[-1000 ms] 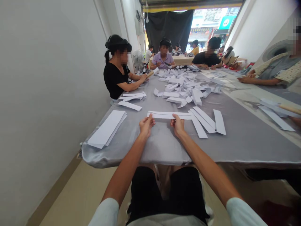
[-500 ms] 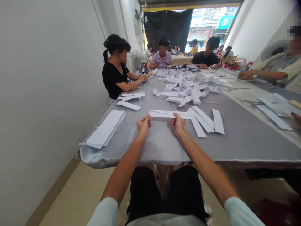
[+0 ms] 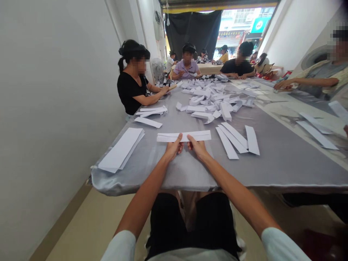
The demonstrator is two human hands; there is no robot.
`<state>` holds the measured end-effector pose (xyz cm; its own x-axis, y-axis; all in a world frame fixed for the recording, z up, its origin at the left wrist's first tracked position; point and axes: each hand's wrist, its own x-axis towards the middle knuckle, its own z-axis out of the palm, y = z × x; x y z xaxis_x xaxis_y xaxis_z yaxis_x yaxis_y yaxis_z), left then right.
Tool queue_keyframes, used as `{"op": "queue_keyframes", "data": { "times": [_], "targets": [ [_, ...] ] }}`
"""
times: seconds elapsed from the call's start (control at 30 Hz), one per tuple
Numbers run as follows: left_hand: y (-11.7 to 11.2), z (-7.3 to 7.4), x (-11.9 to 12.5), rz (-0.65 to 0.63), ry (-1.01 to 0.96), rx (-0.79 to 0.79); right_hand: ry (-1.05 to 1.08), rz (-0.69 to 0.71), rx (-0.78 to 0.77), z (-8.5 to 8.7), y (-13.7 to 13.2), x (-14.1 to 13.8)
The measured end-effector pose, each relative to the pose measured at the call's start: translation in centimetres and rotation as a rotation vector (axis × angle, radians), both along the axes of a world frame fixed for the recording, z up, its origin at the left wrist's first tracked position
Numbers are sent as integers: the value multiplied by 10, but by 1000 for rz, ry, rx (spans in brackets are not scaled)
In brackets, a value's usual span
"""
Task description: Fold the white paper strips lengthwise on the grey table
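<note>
A long folded strip of white paper (image 3: 199,136) is stretched sideways in front of me, with a lengthwise fold line along it. My left hand (image 3: 174,146) pinches its lower edge left of the middle, thumb on top. Close beside it, my right hand (image 3: 196,145) grips the same edge just right of the middle. The fingers under the paper are partly hidden. Several long white strips (image 3: 235,137) lie fanned out to the right. On the left rests a stack of flat white sheets (image 3: 122,149).
A heap of folded white paper pieces (image 3: 209,98) covers the middle of the grey cloth-covered table (image 3: 285,163). More strips (image 3: 150,112) lie at the left edge. A co-worker in black (image 3: 133,83) sits at left; other people work around the far and right sides.
The paper strip has shifted left, away from the fanned strips. My right hand has moved left and my left hand slightly right, so both now hold near its middle.
</note>
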<state>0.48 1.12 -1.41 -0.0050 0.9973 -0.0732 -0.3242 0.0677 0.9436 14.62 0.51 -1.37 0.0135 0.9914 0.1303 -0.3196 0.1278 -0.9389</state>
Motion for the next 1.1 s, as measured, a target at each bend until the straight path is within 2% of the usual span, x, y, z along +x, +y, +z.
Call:
{"op": "queue_keyframes", "data": {
  "times": [0.13, 0.2, 0.43, 0.53, 0.73, 0.9, 1.1],
  "targets": [
    [5, 3, -5, 222, -72, 25, -16, -34, -23, 1, 1, 1],
    [7, 4, -8, 284, -99, 79, -8, -80, -35, 3, 3, 4],
    [11, -2, -14, 391, -57, 110, 68, -250, -1, 3, 12, 14],
    [13, -5, -17, 411, -45, 130, 49, -283, -12, 2, 14, 16],
    [15, -5, -23, 529, -13, 167, 67, -352, -62, 2, 18, 19],
    [16, -4, -26, 547, -35, 189, 119, -485, -43, 2, 25, 29],
    [18, -1, -27, 426, -115, 119, 158, -556, 25, 0, 31, 37]
  ]
}}
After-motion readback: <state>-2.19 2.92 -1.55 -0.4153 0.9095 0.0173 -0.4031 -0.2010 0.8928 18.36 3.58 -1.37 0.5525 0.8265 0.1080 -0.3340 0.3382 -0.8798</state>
